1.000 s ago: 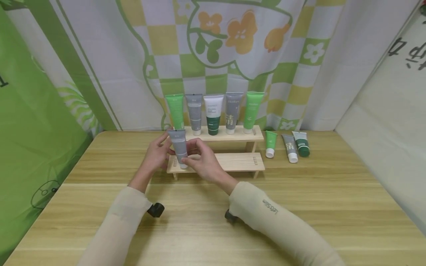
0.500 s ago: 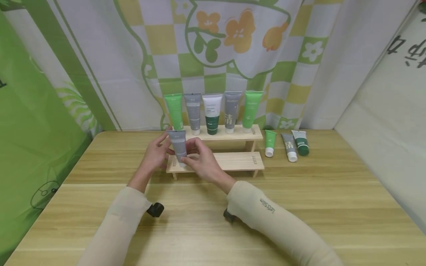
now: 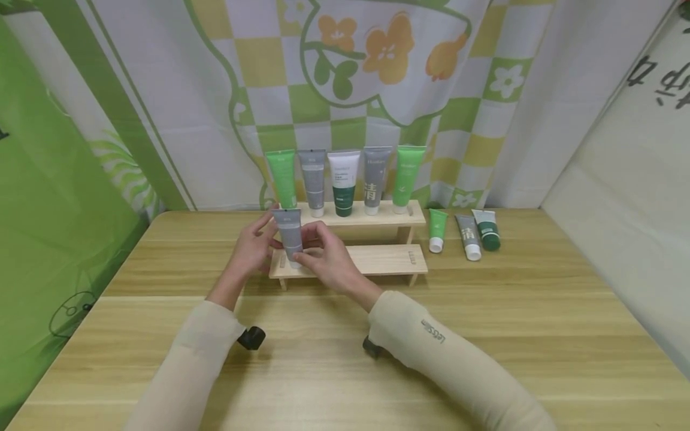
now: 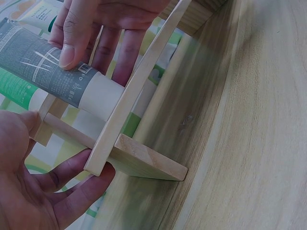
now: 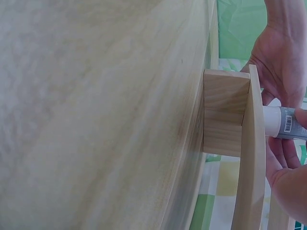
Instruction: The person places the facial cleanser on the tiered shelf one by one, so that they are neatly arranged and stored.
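Observation:
A grey squeeze tube (image 3: 289, 232) stands cap down at the left end of the lower step of a wooden two-tier stand (image 3: 377, 261). My right hand (image 3: 330, 260) pinches this tube low down between thumb and fingers. In the left wrist view, its white cap (image 4: 101, 97) meets the step board. My left hand (image 3: 252, 248) is at the stand's left end, its fingers (image 4: 79, 189) loosely extended and touching the end of the lower board. Part of the left hand is hidden behind the tube in the head view.
On the upper step several tubes stand in a row, with a white-and-green tube (image 3: 344, 182) in the middle. Right of the stand, a small green tube (image 3: 437, 230), a grey tube (image 3: 468, 237) and a white-green tube (image 3: 487, 230) lie on the wooden table (image 3: 302, 359). A patterned curtain (image 3: 377, 108) hangs behind.

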A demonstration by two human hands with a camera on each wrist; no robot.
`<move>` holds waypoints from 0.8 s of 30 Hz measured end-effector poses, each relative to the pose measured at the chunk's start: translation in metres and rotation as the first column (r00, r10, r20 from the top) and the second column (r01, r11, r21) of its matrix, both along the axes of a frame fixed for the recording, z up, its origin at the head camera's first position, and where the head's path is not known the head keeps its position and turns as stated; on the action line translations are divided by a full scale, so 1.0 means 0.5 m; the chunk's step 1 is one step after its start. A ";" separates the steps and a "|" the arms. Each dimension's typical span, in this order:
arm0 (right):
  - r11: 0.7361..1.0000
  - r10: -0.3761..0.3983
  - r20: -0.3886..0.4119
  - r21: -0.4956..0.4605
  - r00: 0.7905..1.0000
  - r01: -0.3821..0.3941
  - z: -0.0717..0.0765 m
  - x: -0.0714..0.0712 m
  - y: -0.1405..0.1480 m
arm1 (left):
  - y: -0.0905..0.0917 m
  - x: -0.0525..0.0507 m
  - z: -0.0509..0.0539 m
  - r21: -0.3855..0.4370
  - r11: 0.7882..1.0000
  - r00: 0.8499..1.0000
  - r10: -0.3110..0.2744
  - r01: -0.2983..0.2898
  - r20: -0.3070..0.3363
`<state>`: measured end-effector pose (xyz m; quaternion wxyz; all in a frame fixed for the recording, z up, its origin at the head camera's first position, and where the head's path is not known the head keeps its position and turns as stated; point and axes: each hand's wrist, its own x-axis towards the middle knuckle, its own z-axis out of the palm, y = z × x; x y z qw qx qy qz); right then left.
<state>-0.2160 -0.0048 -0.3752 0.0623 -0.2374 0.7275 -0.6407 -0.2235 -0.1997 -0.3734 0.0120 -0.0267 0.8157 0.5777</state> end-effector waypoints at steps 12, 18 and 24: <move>0.999 0.030 0.053 0.014 0.998 -0.031 0.002 0.005 0.027 | 0.001 0.000 -0.001 0.005 1.000 1.000 -0.005 0.005 -0.001; 1.000 0.013 0.063 0.016 0.998 -0.014 0.001 0.014 0.072 | 0.002 0.001 -0.002 0.002 1.000 1.000 -0.003 0.003 -0.001; 1.000 -0.001 0.059 0.008 0.998 0.000 0.000 0.023 0.129 | 0.001 0.000 0.000 -0.001 1.000 1.000 -0.002 0.002 0.005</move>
